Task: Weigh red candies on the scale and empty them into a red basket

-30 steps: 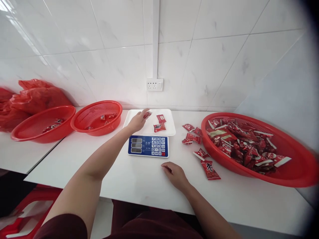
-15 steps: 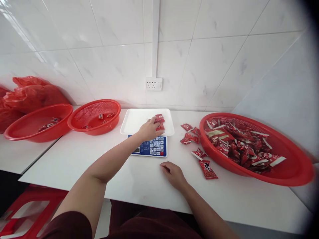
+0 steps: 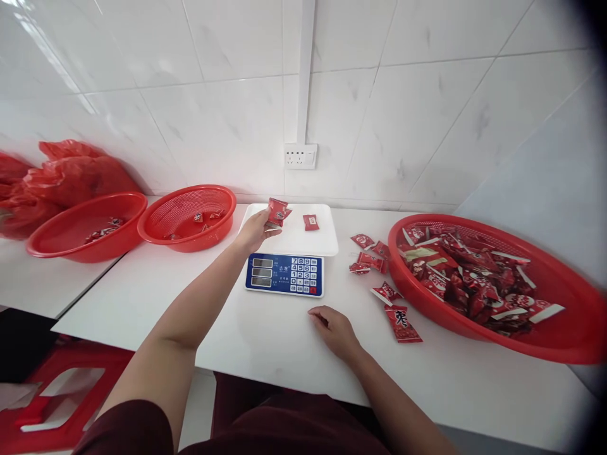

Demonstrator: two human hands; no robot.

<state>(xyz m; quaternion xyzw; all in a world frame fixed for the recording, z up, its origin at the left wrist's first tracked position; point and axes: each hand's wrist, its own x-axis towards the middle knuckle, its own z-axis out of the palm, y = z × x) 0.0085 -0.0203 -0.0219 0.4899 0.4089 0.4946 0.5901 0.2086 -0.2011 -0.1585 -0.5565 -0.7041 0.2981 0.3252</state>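
Between the fingers of my left hand (image 3: 256, 231) are red candy packets (image 3: 278, 212), perhaps two; the exact number is hard to tell. The hand is over the left part of the white tray (image 3: 327, 242) of a digital scale. One more red packet (image 3: 311, 222) lies flat on the tray, right of the hand. The blue keypad panel (image 3: 284, 275) of the scale faces me. My right hand (image 3: 336, 330) rests on the table below the scale with its fingers curled in, and nothing shows in them. Several loose packets (image 3: 403, 323) lie to its right.
A large red basket (image 3: 583, 316) heaped with packets stands at the right. At the left are a red perforated basket (image 3: 159, 221) and a red basin (image 3: 52, 243), each with several packets. Red plastic bags (image 3: 71, 177) sit behind the basin. A wall socket (image 3: 300, 157) is above the scale.
My left hand has picked up red packets from the tray's right side and moved left with them, leaving one packet on the tray. My right hand has stayed put. The view has shifted slightly.
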